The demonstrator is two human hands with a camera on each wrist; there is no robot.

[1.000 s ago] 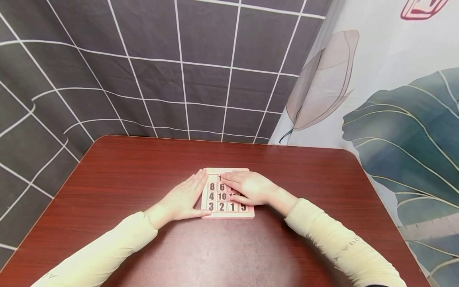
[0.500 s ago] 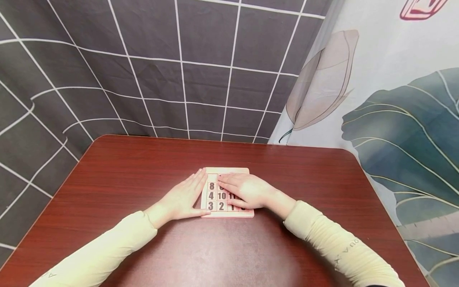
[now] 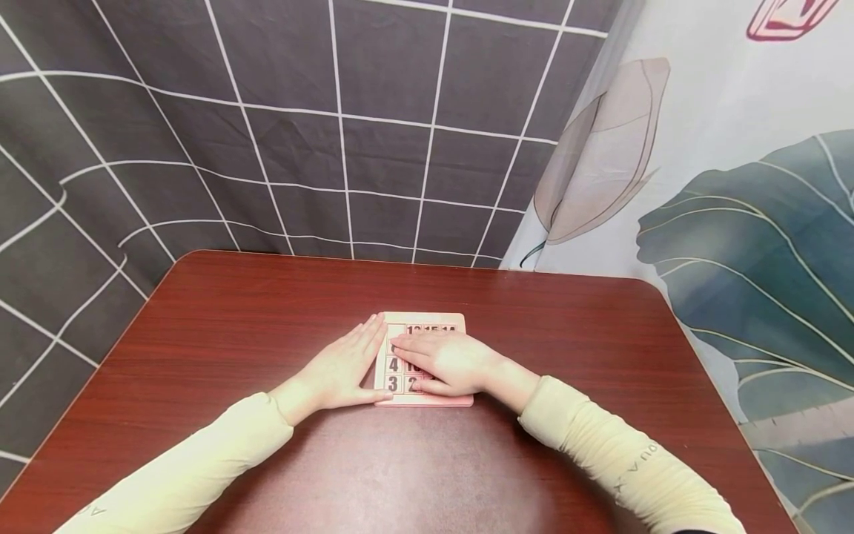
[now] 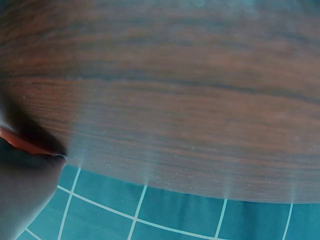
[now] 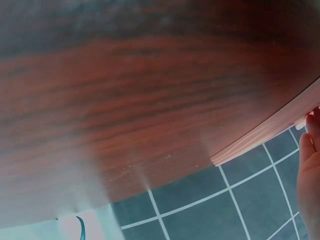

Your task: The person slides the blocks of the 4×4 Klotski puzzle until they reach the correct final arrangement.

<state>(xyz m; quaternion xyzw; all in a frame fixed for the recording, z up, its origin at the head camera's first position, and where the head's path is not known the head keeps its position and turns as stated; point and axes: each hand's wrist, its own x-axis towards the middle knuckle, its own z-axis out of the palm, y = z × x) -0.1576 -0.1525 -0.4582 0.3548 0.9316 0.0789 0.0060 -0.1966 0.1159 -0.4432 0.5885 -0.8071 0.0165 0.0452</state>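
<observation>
A pale number slide puzzle lies flat on the table, its tiles printed with black numbers. The top-left cell shows no number. My left hand rests along the puzzle's left edge, fingers straight, with the thumb at the near-left corner. Straight fingers of my right hand lie across the middle tiles and hide most of them. The far row of tiles and part of the left column stay visible. In the right wrist view the puzzle's side runs to the fingers. Only part of the left hand shows in the left wrist view.
The reddish-brown wooden table has rounded far corners. A dark curtain with a white grid hangs behind it. At the right hangs a pale curtain with a leaf print.
My right hand has slid across the puzzle toward the near side and a little left, uncovering the far row's numbers and covering lower tiles. The left hand stays in place.
</observation>
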